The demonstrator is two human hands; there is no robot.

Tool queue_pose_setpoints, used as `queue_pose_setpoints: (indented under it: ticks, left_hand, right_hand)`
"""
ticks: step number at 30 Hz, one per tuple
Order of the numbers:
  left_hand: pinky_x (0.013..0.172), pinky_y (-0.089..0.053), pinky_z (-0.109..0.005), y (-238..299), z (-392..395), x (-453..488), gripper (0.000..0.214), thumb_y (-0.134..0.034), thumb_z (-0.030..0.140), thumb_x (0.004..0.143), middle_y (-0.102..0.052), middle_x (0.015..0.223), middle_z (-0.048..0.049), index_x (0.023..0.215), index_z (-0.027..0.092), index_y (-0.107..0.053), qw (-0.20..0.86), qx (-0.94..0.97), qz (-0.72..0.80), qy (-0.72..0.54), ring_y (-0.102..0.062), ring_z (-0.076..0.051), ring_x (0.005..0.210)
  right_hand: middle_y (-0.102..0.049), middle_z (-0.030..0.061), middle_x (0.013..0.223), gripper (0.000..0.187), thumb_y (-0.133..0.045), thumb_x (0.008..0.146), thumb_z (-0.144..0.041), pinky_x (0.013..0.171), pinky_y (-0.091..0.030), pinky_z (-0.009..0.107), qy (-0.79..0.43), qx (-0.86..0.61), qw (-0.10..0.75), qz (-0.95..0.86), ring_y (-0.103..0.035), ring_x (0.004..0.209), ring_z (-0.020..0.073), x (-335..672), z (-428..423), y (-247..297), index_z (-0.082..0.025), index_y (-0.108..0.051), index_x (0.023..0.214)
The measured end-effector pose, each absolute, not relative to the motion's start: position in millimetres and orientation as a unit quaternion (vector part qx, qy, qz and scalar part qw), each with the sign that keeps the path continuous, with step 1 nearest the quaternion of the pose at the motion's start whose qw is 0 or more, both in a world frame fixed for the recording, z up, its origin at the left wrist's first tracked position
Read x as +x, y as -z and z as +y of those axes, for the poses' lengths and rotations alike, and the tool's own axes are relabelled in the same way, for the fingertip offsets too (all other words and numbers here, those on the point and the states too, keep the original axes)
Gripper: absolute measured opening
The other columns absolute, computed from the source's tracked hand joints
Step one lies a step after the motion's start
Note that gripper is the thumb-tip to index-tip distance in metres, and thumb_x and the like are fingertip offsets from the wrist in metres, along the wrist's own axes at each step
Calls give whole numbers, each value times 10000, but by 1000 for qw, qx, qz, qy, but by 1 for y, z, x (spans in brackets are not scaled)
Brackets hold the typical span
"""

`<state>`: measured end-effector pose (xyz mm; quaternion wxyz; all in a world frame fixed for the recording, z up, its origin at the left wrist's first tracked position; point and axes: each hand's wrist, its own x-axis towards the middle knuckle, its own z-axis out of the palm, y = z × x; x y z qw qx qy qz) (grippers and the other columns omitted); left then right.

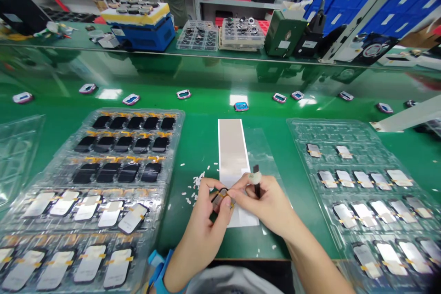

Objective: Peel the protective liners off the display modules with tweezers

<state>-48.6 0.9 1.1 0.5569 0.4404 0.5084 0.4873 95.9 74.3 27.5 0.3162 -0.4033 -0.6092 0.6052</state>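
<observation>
Left hand (207, 223) holds what seems a screen (219, 198) against the right hand (268, 200).

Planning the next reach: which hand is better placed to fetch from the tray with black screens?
Left, probably. The left hand is nearer that tray, though holding a small part; the right hand is farther off, with a dark tool.

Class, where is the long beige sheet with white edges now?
In the head view, the long beige sheet lies centrally between two loaded clear plastic trays, partly hidden by the right hand.
</observation>
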Motion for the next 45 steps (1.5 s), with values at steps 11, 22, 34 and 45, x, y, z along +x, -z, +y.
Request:
queue_pose_setpoints:
  ticks: [11, 22, 34, 45]
  left_hand:
    - [1065, -462, -543, -12, 14, -45, 139, -388, 173, 1037, -629, 1373, -148, 1134, 222, -475, 296, 722, 551, -295, -459, -313, 1422]
    - [1081, -438, -645, -1, 21, -42, 236, -417, 100, 996, -602, 1444, -165, 1168, 197, -546, 300, 750, 525, -267, -330, -385, 1490]
    - [825, -509, -388, -8, 18, -42, 90, -471, 289, 1024, -722, 1085, -114, 1003, 233, -538, 420, 550, 577, -434, -687, -259, 978]
    - [559, -313, -241, -17, 17, -32, 326, -525, 554, 983, -632, 698, 40, 1043, 249, -426, 622, 288, 435, -584, -396, -90, 513]
  right_hand:
    - [-633, 3, 785, 314, -575, 964, -518, 682, -521, 293, -455, -495, 465, -576, -644, 670, 141, 125, 89, 1, -219, -636, 889]
    - [-720, 22, 728, 335, -784, 809, -488, 740, -621, 342, -530, -493, 478, -498, -750, 686, 195, 115, 97, 15, -216, -596, 863]
    - [-718, -1, 813, 143, -759, 870, -278, 681, -660, 307, -495, -424, 623, -432, -776, 719, 183, 114, 69, -20, -220, -634, 907]
    - [-629, 10, 874, 76, -629, 955, -188, 621, -648, 264, -426, -409, 650, -479, -767, 805, 186, 86, 38, -12, -257, -598, 951]
